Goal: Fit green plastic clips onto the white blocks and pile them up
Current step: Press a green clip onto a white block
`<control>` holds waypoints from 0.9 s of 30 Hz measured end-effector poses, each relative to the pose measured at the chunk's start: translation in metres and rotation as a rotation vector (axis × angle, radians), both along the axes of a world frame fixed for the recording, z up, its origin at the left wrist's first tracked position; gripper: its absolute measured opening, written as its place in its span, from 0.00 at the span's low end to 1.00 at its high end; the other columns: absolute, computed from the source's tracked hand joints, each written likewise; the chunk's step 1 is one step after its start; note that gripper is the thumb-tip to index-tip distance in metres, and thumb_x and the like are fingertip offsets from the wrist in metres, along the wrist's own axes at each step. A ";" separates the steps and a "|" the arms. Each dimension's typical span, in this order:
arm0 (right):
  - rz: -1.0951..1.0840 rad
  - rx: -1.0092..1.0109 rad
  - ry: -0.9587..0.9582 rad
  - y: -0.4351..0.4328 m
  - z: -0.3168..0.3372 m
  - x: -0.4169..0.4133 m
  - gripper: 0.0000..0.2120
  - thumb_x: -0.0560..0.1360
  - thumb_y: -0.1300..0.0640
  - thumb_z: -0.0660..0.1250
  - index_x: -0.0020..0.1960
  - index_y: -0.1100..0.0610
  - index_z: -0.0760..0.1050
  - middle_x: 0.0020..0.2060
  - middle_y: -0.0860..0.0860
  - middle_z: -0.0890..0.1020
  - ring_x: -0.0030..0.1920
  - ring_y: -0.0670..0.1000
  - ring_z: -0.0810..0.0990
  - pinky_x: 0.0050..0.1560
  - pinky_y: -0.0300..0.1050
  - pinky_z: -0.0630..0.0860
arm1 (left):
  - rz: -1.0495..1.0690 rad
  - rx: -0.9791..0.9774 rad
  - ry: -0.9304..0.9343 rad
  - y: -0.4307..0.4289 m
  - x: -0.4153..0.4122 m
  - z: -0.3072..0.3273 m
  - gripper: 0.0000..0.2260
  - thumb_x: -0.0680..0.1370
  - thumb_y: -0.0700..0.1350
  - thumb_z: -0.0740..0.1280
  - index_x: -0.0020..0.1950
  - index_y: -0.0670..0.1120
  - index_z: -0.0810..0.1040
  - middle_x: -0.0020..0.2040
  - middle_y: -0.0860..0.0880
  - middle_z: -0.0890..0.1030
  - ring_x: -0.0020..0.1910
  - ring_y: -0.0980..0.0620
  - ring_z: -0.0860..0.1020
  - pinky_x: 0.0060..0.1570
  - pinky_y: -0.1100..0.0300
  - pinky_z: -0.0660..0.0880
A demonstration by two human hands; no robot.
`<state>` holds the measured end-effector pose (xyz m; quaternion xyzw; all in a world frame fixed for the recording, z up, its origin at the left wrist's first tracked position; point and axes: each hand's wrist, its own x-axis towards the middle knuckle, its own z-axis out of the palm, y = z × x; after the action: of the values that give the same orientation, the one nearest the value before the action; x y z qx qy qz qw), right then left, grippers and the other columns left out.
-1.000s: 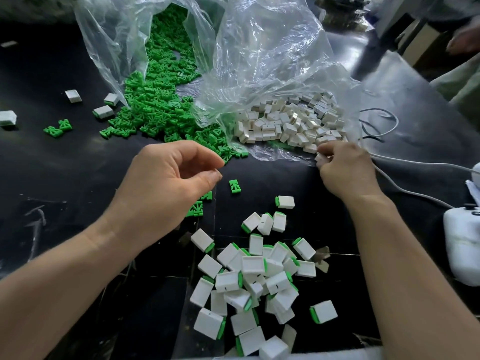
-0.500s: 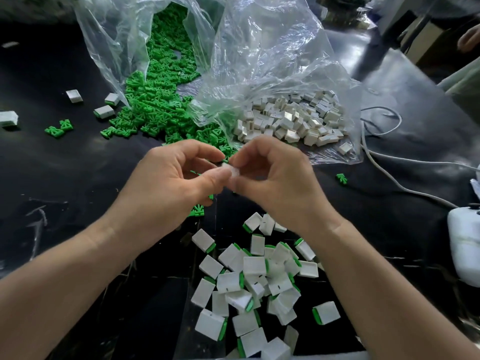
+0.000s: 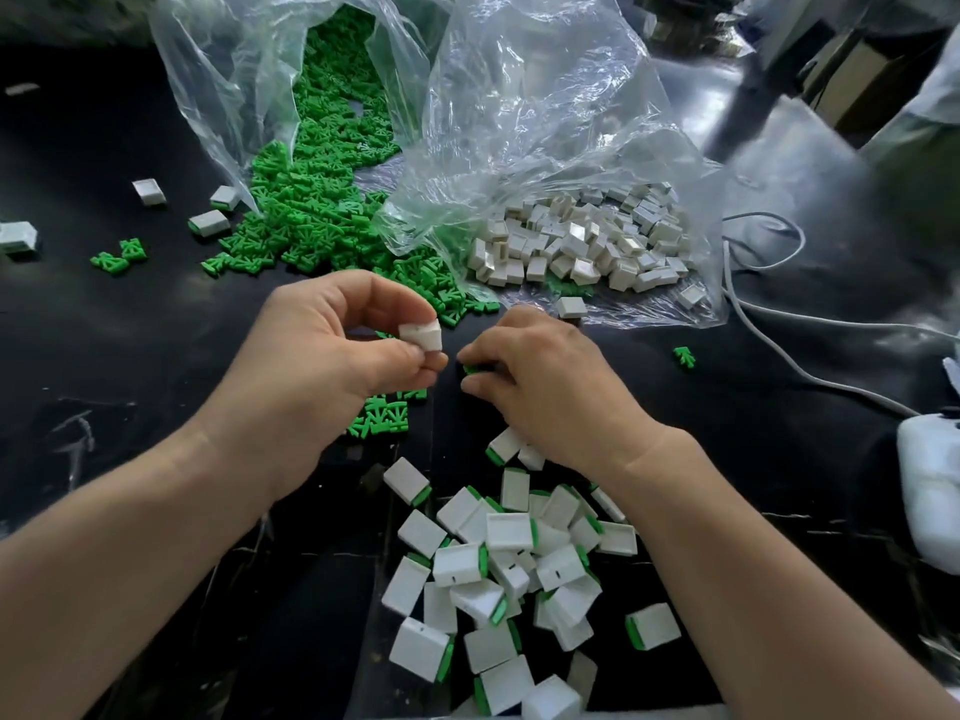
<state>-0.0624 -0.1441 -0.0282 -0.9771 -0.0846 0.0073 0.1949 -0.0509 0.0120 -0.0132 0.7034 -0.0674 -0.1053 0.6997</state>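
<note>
My left hand [image 3: 322, 366] pinches a white block [image 3: 422, 335] between thumb and fingertips, held above the black table. Just to its right, my right hand [image 3: 545, 392] is lowered to the table with its fingertips pinching a green clip [image 3: 471, 368]. Several more loose green clips [image 3: 384, 415] lie under my left hand. Nearer to me sits a pile of white blocks fitted with green clips [image 3: 514, 569]. Farther back, a heap of green clips [image 3: 322, 210] spills from one clear bag and bare white blocks [image 3: 582, 241] from another.
Clear plastic bags [image 3: 519, 106] stand open at the back. A white cable [image 3: 779, 330] runs along the right, ending near a white device [image 3: 930, 491] at the right edge. A few stray blocks [image 3: 209, 222] and green clips [image 3: 118, 257] lie at the left on the black table [image 3: 104, 356].
The hands, joined around the white block half a second ago, have parted. My left hand keeps the block; my right hand has dropped to the table onto a green clip.
</note>
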 end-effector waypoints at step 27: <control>-0.078 0.820 0.090 0.007 0.014 -0.013 0.07 0.76 0.59 0.64 0.40 0.53 0.75 0.32 0.49 0.80 0.29 0.42 0.78 0.32 0.32 0.72 | -0.062 -0.076 -0.010 0.001 -0.002 0.000 0.08 0.59 0.39 0.69 0.38 0.45 0.79 0.33 0.46 0.83 0.33 0.51 0.82 0.35 0.63 0.79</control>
<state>-0.0753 -0.1376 -0.0146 -0.8196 -0.0349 0.0083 0.5718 -0.0527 0.0126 -0.0134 0.6746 -0.0966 -0.1208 0.7218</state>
